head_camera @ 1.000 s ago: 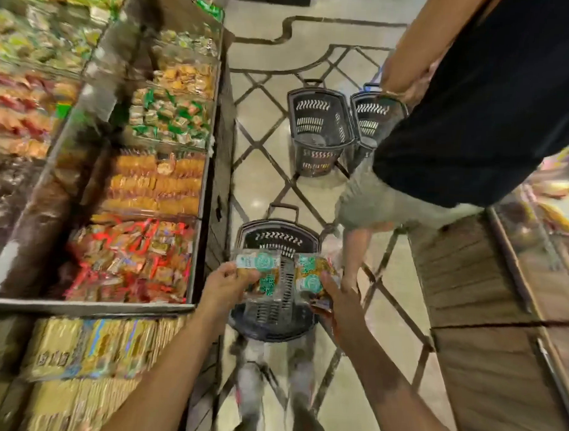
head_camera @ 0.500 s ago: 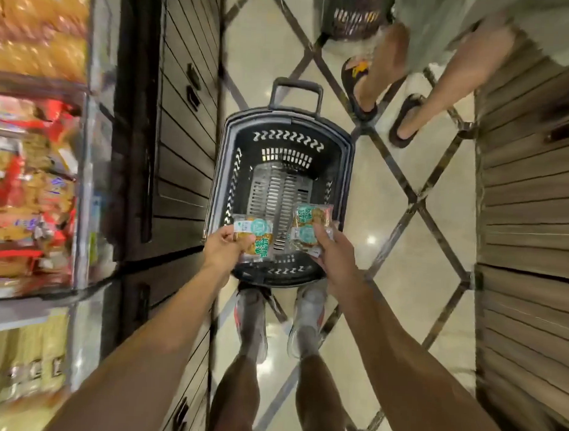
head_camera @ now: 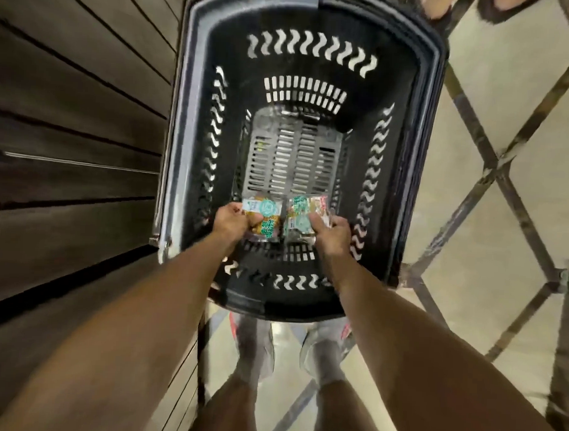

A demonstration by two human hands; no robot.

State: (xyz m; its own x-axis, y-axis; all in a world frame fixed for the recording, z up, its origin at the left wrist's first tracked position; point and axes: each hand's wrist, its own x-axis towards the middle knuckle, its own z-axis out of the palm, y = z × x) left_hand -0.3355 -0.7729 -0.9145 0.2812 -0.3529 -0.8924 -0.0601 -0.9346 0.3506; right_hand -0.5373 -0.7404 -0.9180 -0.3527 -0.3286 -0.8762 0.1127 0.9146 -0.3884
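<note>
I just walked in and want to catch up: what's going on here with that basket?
A person stands over a black slotted plastic shopping basket on the shop floor. The left hand grips one small clear snack packet with a green-and-white label, and the right hand grips a second such packet. Both hands are down inside the basket, near its slatted bottom, with the packets side by side and not yet let go.

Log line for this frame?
left grip: holds left snack pack | right grip: holds right snack pack | place: inside black shopping basket | release: not yet
</note>
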